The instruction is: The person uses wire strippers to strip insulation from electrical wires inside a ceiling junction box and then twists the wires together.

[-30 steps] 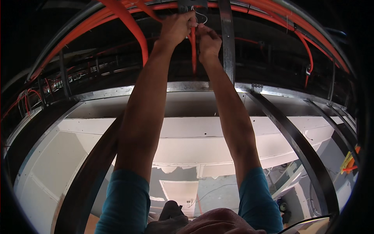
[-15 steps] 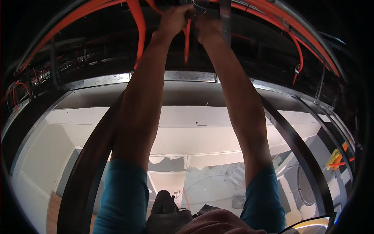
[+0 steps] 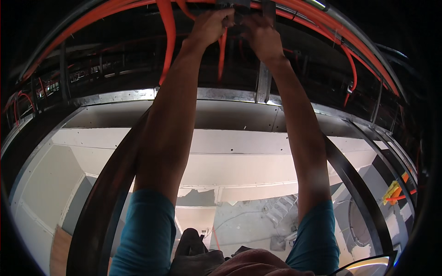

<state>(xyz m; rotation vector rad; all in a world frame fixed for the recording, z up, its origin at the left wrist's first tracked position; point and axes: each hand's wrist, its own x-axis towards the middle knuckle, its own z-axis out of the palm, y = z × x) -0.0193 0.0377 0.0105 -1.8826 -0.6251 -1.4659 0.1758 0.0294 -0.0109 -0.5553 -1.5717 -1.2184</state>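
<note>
Both arms reach up to the top of the view, among orange conduits and dark framing. My left hand [image 3: 211, 26] is closed, its fingers bent beside a dark grey box [image 3: 234, 5] at the upper edge. Just right of it, my right hand [image 3: 266, 39] has its fingers curled in toward the same box, close to an upright metal stud [image 3: 269, 9]. What the fingertips pinch is too dark and small to make out. An orange conduit [image 3: 222, 55] hangs below the box between the hands, and a thicker orange conduit [image 3: 166, 37] hangs left of my left hand.
A metal rail [image 3: 221, 94] crosses below the hands. Dark curved beams flank my arms, the left beam [image 3: 99, 202] and the right beam [image 3: 357, 188]. Far below lie pale wall panels [image 3: 244, 168] and a floor [image 3: 244, 221]. A yellow-and-orange item [image 3: 393, 191] hangs at right.
My right hand has shifted right and slightly down, away from my left hand, baring more of the dark box. My left hand stays nearly in place.
</note>
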